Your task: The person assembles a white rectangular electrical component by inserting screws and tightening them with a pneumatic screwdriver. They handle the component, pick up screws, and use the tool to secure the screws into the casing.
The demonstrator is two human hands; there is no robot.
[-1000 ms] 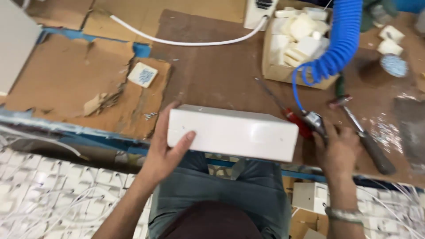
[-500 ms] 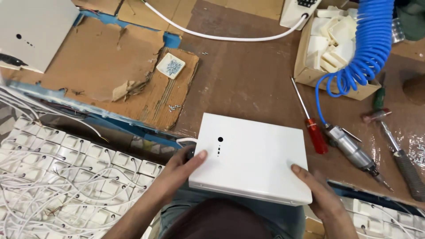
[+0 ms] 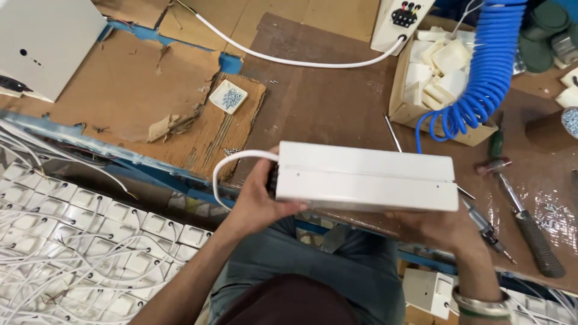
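I hold a flat white rectangular box [image 3: 367, 176] edge-up over the front edge of the workbench. My left hand [image 3: 257, 201] grips its left end, where a white cable [image 3: 232, 165] loops out. My right hand [image 3: 438, 225] supports the box from below at its right end, and a metal bangle [image 3: 481, 304] sits on that wrist. Behind the box lie a screwdriver [image 3: 394, 133] with a thin shaft and a pneumatic driver [image 3: 487, 229].
A blue coiled air hose [image 3: 481, 78] hangs over a cardboard box of white plastic parts [image 3: 436, 66]. A small dish of screws [image 3: 229, 96] rests on torn cardboard. Another white box [image 3: 45, 42] stands far left. Wired white switch modules [image 3: 78, 241] fill the lower left.
The white box has turned from lying flat with its broad face up to standing on edge. My right hand has shifted under its right end.
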